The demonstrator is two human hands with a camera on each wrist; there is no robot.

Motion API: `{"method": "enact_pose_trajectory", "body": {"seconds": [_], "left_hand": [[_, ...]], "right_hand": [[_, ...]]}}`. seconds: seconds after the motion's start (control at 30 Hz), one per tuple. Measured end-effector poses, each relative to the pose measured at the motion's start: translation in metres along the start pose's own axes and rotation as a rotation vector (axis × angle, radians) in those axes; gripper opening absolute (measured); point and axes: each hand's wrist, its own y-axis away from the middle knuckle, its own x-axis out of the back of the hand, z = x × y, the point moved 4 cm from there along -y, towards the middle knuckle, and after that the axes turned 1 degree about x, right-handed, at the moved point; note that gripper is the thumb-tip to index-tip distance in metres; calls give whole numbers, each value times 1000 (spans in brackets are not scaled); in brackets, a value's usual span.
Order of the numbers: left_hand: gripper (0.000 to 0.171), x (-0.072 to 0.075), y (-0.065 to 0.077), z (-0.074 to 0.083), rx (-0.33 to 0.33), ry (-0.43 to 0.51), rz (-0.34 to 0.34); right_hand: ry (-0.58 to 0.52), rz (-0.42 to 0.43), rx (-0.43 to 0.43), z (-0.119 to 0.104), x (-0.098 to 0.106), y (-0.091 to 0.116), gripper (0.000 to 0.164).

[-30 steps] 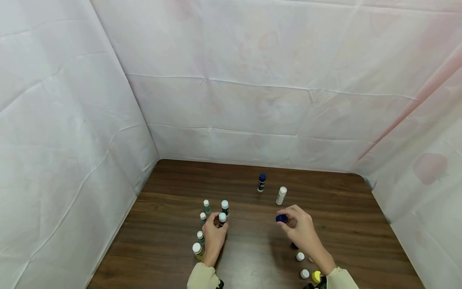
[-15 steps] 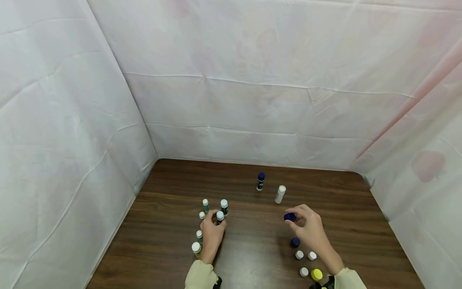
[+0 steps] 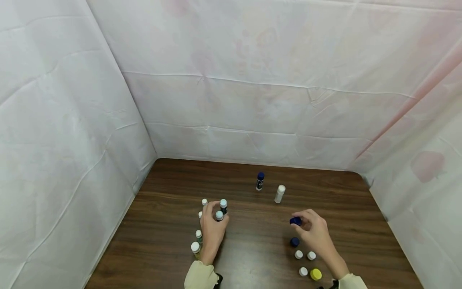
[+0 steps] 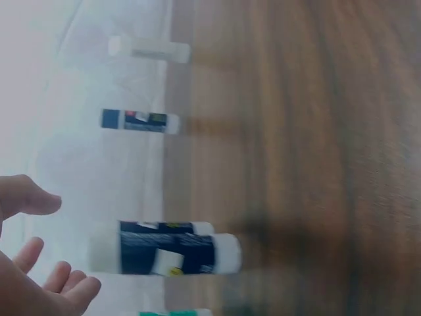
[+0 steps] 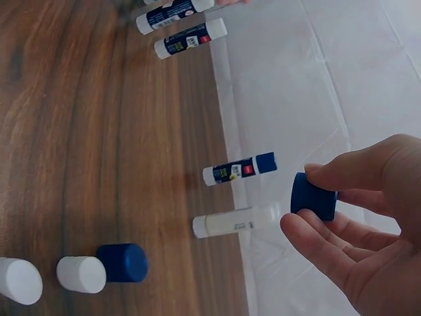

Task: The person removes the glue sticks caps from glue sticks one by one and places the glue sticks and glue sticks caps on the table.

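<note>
My right hand [image 3: 315, 237] pinches a dark blue cap [image 5: 314, 197] between thumb and fingers, held up over the right side of the table. On the left, my left hand [image 3: 213, 235] is spread around a navy glue stick [image 4: 177, 253] with a white cap. In the left wrist view its thumb and fingers are parted and stand away from the stick. A second navy glue stick [image 3: 223, 206] stands just behind the first. Farther back are a thin blue-capped glue stick [image 3: 260, 181] and a white glue stick [image 3: 279, 194], both upright.
Left of my left hand runs a row of white-topped sticks, including a yellowish one [image 3: 195, 247] and a green one [image 3: 199, 235]. Near my right forearm lie a blue cap [image 3: 294, 242], several white caps [image 3: 298, 254] and a yellow cap [image 3: 315, 274]. White cloth [image 3: 231, 108] walls the table.
My right hand has moved right with the blue cap, uncovering the loose caps below. My left hand's fingers have opened away from the front navy glue stick.
</note>
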Motion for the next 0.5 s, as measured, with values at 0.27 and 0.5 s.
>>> {"method": "enact_pose_trajectory", "body": {"seconds": [0.27, 0.5], "left_hand": [[38, -2, -1, 39, -165, 146, -7], [38, -15, 0, 54, -194, 216, -75]], "right_hand": [[-1, -8, -59, 11, -2, 8, 30], [35, -4, -79, 23, -2, 14, 30]]}}
